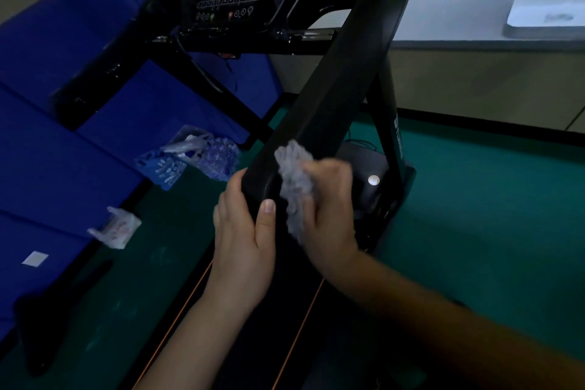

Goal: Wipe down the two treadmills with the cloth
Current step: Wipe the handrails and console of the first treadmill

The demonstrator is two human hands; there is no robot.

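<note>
Both hands are on the black handrail (319,111) of the treadmill (253,3): my left hand (243,241) grips its end, thumb on top, and my right hand (329,209) presses the crumpled grey cloth (296,187), bunched in its fingers, against the rail.

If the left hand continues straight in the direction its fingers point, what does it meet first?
Probably nothing new: the left hand already grips the black handrail of the treadmill, fingers wrapped round its end. Depth beyond is unclear.

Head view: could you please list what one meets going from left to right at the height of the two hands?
Small white plastic packet → left hand gripping the black treadmill handrail → crumpled grey cloth → right hand → green floor.
</note>
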